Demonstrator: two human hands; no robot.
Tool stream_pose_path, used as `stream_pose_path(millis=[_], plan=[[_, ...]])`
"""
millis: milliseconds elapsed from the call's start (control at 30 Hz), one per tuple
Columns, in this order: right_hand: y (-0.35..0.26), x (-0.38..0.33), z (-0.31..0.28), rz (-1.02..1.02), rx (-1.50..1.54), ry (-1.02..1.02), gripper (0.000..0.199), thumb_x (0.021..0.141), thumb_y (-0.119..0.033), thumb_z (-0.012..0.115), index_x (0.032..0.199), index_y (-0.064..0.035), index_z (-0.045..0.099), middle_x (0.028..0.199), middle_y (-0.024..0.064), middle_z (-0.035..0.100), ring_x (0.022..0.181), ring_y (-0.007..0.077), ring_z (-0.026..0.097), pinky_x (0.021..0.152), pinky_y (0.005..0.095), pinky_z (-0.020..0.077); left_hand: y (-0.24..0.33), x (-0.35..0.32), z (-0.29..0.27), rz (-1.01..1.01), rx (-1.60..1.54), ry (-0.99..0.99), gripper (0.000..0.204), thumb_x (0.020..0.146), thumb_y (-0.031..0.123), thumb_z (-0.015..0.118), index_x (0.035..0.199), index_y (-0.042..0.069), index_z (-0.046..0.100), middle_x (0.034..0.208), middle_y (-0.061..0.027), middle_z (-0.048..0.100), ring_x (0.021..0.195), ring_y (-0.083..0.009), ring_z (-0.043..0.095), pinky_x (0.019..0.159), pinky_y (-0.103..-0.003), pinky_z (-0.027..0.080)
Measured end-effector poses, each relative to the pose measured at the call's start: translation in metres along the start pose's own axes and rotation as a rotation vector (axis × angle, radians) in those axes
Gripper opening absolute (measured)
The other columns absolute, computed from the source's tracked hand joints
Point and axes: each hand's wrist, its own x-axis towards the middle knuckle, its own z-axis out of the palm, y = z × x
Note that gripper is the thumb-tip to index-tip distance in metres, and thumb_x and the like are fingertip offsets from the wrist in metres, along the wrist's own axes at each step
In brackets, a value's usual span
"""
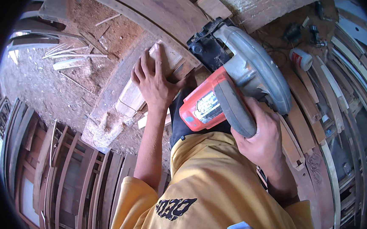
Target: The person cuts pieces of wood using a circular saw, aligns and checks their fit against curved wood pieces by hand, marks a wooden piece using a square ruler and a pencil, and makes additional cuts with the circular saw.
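My right hand (259, 137) grips the grey handle of a circular saw (232, 81), which has an orange body, a silver blade guard and a black motor end. The saw rests over a curved wooden piece (159, 10). My left hand (153, 80) lies flat, fingers spread, on a pale wooden board (129, 99) beside the saw. That board sits on a wider plank (109, 90). My yellow shirt fills the lower middle of the view.
Stacked wooden frames (68, 173) stand at the lower left. Curved wooden parts and slats (319, 105) pile up at the right. A white bottle with a red cap (301, 58) lies at the upper right. Wood strips and sawdust (71, 58) cover the dirt floor.
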Motion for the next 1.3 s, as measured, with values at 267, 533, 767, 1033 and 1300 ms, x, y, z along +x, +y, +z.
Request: stream_pose_path(millis=[267,533,767,1033,1300], plan=[[0.003,0.021,0.002,-0.05,0.147,-0.051,0.052,0.08,-0.003,0.08,0.129,0.0,0.064,0.105,0.0216,0.075,0.097,0.0426,0.076,0.083,0.0472,0.0587,-0.006,0.001,0.002,0.055,0.025,-0.013,0.116,0.062,0.061,0.092,0.165,0.038,0.045,0.16,-0.0203,0.043,0.144,-0.0444,0.04,0.123,-0.059,0.026],[-0.006,0.039,0.001,-0.078,0.18,-0.134,0.066,0.07,-0.001,0.082,0.132,-0.0031,0.06,0.108,0.021,0.075,0.095,0.0442,0.075,0.085,0.051,0.06,-0.034,-0.008,0.02,0.068,0.112,-0.048,0.084,0.091,0.065,0.064,0.168,0.036,0.043,0.166,-0.0221,0.037,0.147,-0.0451,0.037,0.123,-0.058,0.022],[-0.004,0.047,0.008,-0.229,0.14,-0.012,0.026,0.088,-0.009,0.067,0.111,0.0015,0.067,0.102,0.0185,0.069,0.087,0.0363,0.07,0.08,0.0484,0.0548,-0.051,-0.015,0.022,0.153,0.174,-0.015,0.084,0.093,0.058,0.069,0.169,0.034,0.041,0.167,-0.0207,0.035,0.147,-0.0442,0.039,0.12,-0.061,0.028],[-0.011,0.051,0.009,-0.158,0.213,-0.054,0.027,0.09,-0.013,0.068,0.114,-0.0004,0.071,0.108,0.018,0.068,0.097,0.0333,0.069,0.083,0.0488,0.057,-0.007,-0.024,-0.012,0.231,-0.014,-0.158,0.083,0.093,0.057,0.069,0.167,0.03,0.043,0.167,-0.0211,0.036,0.147,-0.044,0.039,0.12,-0.06,0.028],[-0.016,0.058,0.013,-0.174,0.189,-0.064,0.029,0.09,-0.015,0.068,0.115,-0.001,0.071,0.109,0.0182,0.069,0.099,0.0334,0.07,0.084,0.0493,0.0573,0.004,-0.028,-0.026,0.246,-0.077,-0.202,0.082,0.094,0.055,0.07,0.166,0.026,0.044,0.166,-0.0214,0.037,0.146,-0.0437,0.04,0.12,-0.06,0.028]])
